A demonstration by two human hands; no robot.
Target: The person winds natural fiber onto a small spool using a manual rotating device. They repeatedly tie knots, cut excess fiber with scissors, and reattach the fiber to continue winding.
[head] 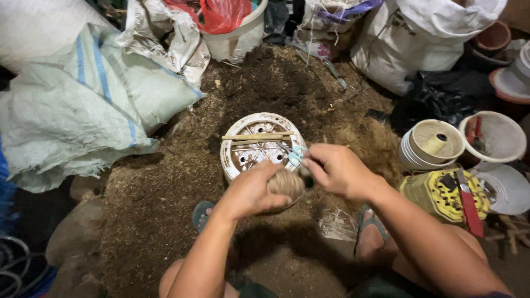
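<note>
A ball of twine (pixel 286 185) is gripped by the left hand (pixel 251 190); scissors (pixel 296 156) are held closed-fisted in the right hand (pixel 337 170), above a white pot (pixel 232 144).

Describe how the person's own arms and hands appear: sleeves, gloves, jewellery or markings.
Both arms are bare to the picture's edge, with no sleeves showing. The left hand and right hand wear no gloves. No rings, watch or bracelets are visible, and no markings can be made out in this dim light.

Brown fibre ball (pixel 285 183) held over white holed pot (pixel 259 144), w/ sticks across.
</note>
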